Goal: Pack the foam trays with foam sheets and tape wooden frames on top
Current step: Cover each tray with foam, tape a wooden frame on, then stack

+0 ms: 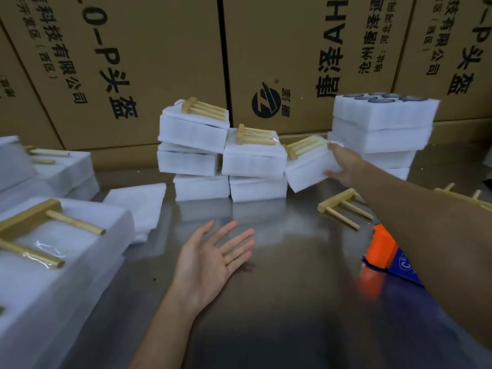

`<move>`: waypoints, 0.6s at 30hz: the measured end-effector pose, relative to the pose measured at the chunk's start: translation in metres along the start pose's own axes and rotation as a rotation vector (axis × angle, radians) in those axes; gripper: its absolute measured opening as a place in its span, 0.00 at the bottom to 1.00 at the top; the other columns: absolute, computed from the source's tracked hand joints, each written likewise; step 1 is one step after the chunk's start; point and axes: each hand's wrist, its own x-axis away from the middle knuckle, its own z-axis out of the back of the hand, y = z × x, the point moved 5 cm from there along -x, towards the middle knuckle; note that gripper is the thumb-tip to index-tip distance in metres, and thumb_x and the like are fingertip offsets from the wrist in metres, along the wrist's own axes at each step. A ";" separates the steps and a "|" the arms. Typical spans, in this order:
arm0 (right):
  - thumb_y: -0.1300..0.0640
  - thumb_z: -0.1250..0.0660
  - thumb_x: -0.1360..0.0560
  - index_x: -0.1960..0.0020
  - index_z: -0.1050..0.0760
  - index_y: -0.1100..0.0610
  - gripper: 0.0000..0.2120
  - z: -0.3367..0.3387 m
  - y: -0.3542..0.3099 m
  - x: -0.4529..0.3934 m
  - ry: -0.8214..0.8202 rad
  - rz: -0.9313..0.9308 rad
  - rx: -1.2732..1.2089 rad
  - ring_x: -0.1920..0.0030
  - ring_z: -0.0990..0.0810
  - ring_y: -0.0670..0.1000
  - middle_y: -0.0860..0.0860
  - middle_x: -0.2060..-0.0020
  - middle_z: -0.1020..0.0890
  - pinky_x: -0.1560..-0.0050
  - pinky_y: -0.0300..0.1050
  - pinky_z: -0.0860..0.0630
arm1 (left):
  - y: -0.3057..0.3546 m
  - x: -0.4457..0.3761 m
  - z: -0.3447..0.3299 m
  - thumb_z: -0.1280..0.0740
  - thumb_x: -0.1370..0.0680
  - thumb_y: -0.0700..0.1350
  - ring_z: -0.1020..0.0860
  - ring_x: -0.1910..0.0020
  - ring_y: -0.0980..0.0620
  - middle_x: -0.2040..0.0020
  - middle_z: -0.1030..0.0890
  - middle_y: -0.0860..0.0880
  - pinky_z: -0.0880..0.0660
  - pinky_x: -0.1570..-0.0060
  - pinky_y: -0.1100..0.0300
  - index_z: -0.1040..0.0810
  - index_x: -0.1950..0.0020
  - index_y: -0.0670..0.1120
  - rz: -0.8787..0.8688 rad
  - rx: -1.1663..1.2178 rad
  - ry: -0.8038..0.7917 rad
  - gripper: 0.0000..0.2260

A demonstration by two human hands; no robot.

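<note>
A: Where is the packed tray?

B: The packed foam tray point(306, 169), with a wooden frame point(303, 147) on top, sits tilted at the right end of the foam stacks point(221, 155). Your right hand point(343, 166) grips its right edge, fingers curled round the foam.

A: And your other hand?

B: Your left hand point(210, 259) hovers palm-up, fingers spread, holding nothing, over the steel worktop point(279, 302). A loose frame point(343, 207) lies near your right forearm; cardboard cartons point(159, 62) stand behind.
</note>
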 end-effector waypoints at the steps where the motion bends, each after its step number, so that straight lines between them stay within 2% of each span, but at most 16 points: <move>1: 0.52 0.33 0.21 0.23 0.42 0.55 0.30 0.002 0.008 -0.002 -0.010 -0.034 0.024 0.31 0.35 0.57 0.53 0.28 0.37 0.57 0.43 0.22 | 0.000 0.000 0.000 0.36 0.24 0.53 0.22 0.37 0.37 0.36 0.22 0.34 0.33 0.31 0.45 0.29 0.29 0.42 0.003 0.004 -0.002 0.25; 4: 0.56 0.35 0.20 0.24 0.39 0.58 0.27 0.005 0.023 -0.006 -0.034 -0.069 0.135 0.29 0.35 0.56 0.55 0.27 0.36 0.42 0.45 0.24 | 0.000 0.001 -0.003 0.37 0.23 0.53 0.22 0.37 0.37 0.36 0.22 0.34 0.33 0.31 0.45 0.28 0.30 0.42 -0.001 0.001 0.003 0.25; 5: 0.57 0.35 0.20 0.25 0.37 0.58 0.25 0.007 0.024 -0.006 -0.034 -0.068 0.167 0.30 0.34 0.55 0.55 0.27 0.35 0.40 0.45 0.25 | 0.000 0.002 -0.003 0.37 0.23 0.53 0.22 0.37 0.37 0.36 0.22 0.34 0.33 0.31 0.45 0.28 0.30 0.42 -0.003 -0.001 0.008 0.25; 7: 0.58 0.34 0.21 0.28 0.33 0.61 0.23 0.012 0.018 -0.004 -0.005 -0.037 0.243 0.34 0.30 0.55 0.55 0.29 0.32 0.39 0.45 0.26 | 0.000 0.003 -0.004 0.38 0.23 0.52 0.22 0.37 0.37 0.36 0.22 0.34 0.32 0.32 0.45 0.28 0.30 0.42 -0.004 -0.003 0.016 0.24; 9: 0.59 0.33 0.22 0.32 0.31 0.64 0.21 0.020 0.006 -0.002 0.044 0.037 0.334 0.44 0.26 0.56 0.58 0.34 0.29 0.38 0.49 0.24 | 0.000 0.004 -0.005 0.39 0.22 0.52 0.21 0.38 0.37 0.37 0.22 0.33 0.31 0.33 0.45 0.28 0.30 0.41 -0.007 -0.008 0.029 0.23; 11: 0.60 0.33 0.23 0.34 0.29 0.66 0.19 0.029 -0.008 0.003 0.074 0.099 0.393 0.50 0.24 0.56 0.59 0.38 0.26 0.40 0.51 0.21 | -0.001 0.003 -0.005 0.40 0.20 0.50 0.20 0.39 0.38 0.38 0.21 0.33 0.30 0.35 0.46 0.28 0.31 0.41 -0.018 -0.032 0.055 0.21; 15: 0.60 0.33 0.25 0.39 0.25 0.67 0.16 0.045 -0.035 0.016 0.061 0.180 0.499 0.51 0.21 0.57 0.63 0.43 0.22 0.42 0.53 0.22 | -0.002 0.002 -0.004 0.42 0.19 0.47 0.20 0.40 0.38 0.39 0.21 0.33 0.29 0.36 0.46 0.28 0.31 0.40 -0.043 -0.039 0.095 0.19; 18: 0.59 0.31 0.26 0.42 0.22 0.66 0.15 0.055 -0.047 0.030 0.005 0.222 0.568 0.47 0.22 0.57 0.60 0.45 0.21 0.47 0.47 0.22 | -0.002 0.004 -0.006 0.42 0.19 0.46 0.19 0.40 0.39 0.40 0.20 0.33 0.27 0.39 0.47 0.27 0.33 0.40 -0.068 -0.104 0.109 0.17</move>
